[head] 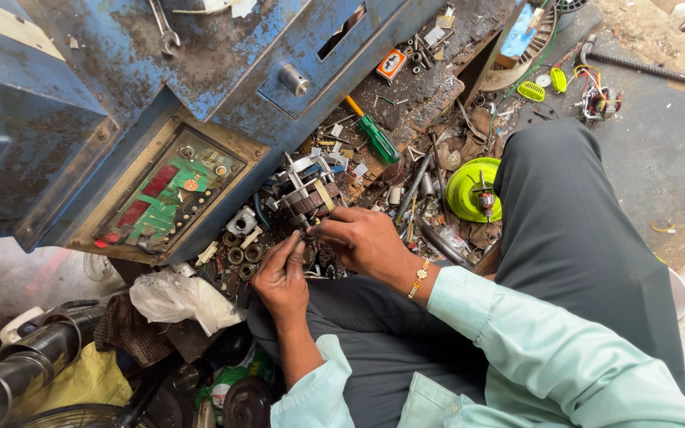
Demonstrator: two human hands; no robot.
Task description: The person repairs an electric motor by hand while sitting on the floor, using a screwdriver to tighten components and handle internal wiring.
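Head view, looking down at a person seated at a cluttered workbench.

Left hand: fingers curled narrow, tips pinched on a small part at the base of the motor stator; the part itself was too small to identify. Right hand: also closed in narrow, thumb and fingertips meeting the left hand's at the same spot just below the stator. A beaded bracelet sat on the right wrist.

The stator, a metal frame with dark windings, stood tilted at the near edge of the workbench, directly above both hands and touching the fingertips. Whether either hand carried its weight could not be told.

Surroundings: a green circuit board lay in a recessed panel of the blue metal housing, left of the stator. Several round bearings lay just beside the left hand. A green-handled screwdriver lay on the workbench beyond the stator. A lime-green disc with a small rotor on it sat at the right edge, against the person's grey-trousered knee. A white plastic bag lay below the panel, left of the left hand.
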